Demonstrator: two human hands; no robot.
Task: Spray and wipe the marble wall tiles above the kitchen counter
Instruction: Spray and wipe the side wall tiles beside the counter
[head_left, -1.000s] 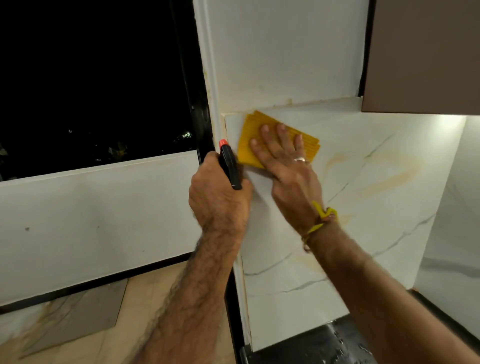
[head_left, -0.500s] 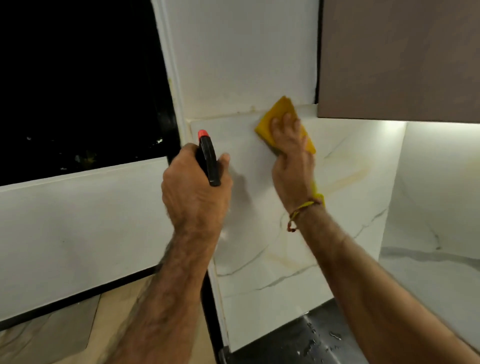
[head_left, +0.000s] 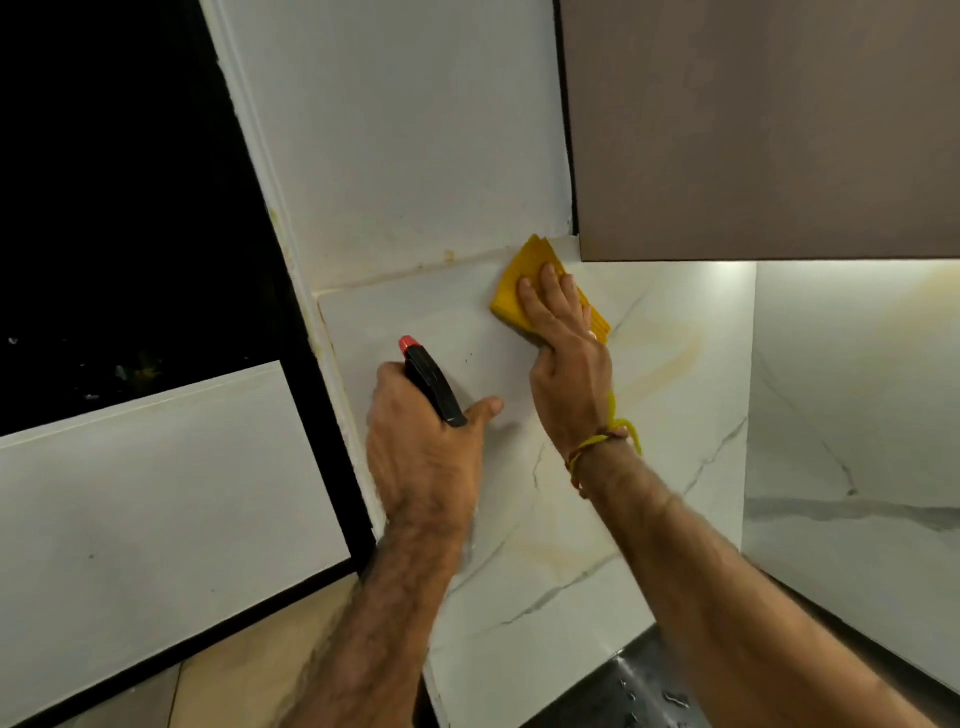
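Head view. We see the right hand (head_left: 563, 358) laid flat, fingers straight and close together, pressing a folded yellow cloth (head_left: 524, 283) against the marble wall tile (head_left: 519, 519); the cloth sits at the tile's upper edge, toward 12 o'clock of the tile, just beside the lower left corner of the brown wall cabinet (head_left: 753, 130). A yellow thread bracelet (head_left: 597, 447) circles the right wrist. At 8 o'clock from the cloth, we find the left hand (head_left: 421, 447) with fingers curled round a black spray bottle head (head_left: 434, 387), the thumb extended toward 3 o'clock; the red nozzle tip (head_left: 409, 343) points up and left, close to the tile. The bottle's body is hidden behind the hand. We note grey veins and faint yellowish streaks across the tile. Above the tile lies a plain white wall (head_left: 405, 130); at 9 o'clock a dark window opening (head_left: 119, 182) with a black frame. At 5 o'clock, a dark wet surface (head_left: 639, 696) bears water droplets.
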